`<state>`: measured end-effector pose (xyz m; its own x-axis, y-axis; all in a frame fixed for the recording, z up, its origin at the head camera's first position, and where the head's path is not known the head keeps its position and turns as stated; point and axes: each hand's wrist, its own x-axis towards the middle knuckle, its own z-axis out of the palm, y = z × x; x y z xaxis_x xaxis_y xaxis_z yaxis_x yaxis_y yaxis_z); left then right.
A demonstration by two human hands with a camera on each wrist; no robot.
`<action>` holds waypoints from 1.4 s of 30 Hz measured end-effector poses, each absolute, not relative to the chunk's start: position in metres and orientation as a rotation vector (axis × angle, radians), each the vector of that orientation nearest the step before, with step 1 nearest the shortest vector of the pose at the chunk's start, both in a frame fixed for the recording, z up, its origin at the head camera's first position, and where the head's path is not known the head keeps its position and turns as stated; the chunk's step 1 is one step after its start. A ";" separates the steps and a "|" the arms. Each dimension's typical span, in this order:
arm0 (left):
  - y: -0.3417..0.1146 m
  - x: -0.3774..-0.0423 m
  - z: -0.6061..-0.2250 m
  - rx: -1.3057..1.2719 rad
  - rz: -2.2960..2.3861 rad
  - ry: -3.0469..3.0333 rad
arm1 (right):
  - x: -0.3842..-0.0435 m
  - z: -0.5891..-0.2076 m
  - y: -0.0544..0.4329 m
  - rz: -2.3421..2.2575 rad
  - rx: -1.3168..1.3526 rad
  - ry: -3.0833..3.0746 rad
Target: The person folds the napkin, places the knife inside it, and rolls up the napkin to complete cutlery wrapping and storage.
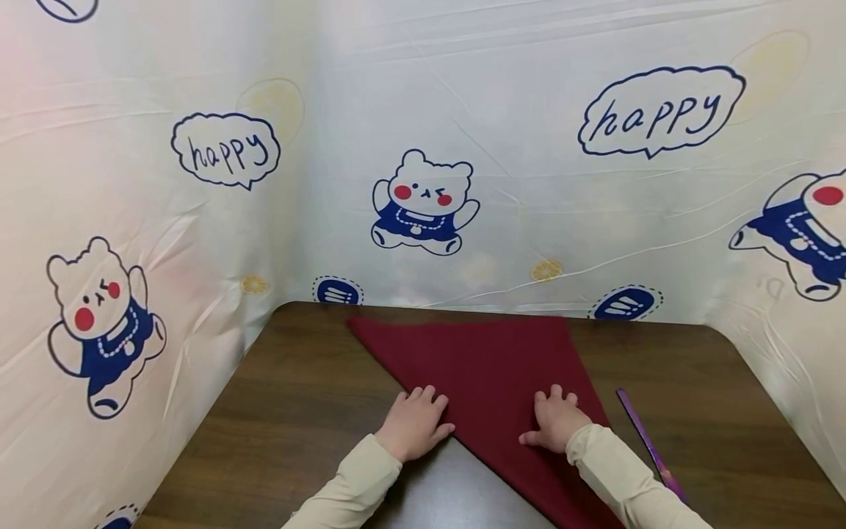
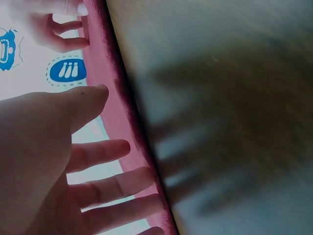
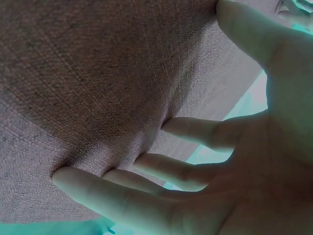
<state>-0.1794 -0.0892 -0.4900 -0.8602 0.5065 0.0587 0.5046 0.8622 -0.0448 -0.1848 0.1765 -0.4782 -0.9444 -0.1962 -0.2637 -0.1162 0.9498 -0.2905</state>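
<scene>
Maroon cloth (image 1: 489,367) underlies outspread left hand (image 1: 413,427) and right hand (image 1: 560,422); only right wrist view shows weave.

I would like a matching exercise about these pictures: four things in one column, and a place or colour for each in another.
1. Cloth
2. Left hand
3. Right hand
4. Purple strip

A. at the cloth's long edge
B. on the table, right of the cloth
C. dark red
D. pressing the cloth, inside its edges

Pairs: 1-C; 2-A; 3-D; 4-B

Bear-printed sheeting (image 1: 529,220) around a table (image 1: 277,411) shows a screened-off booth.
</scene>
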 end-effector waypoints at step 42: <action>-0.156 -0.179 -0.499 -0.414 -0.196 -3.175 | -0.173 -0.476 0.154 -0.372 -0.392 2.744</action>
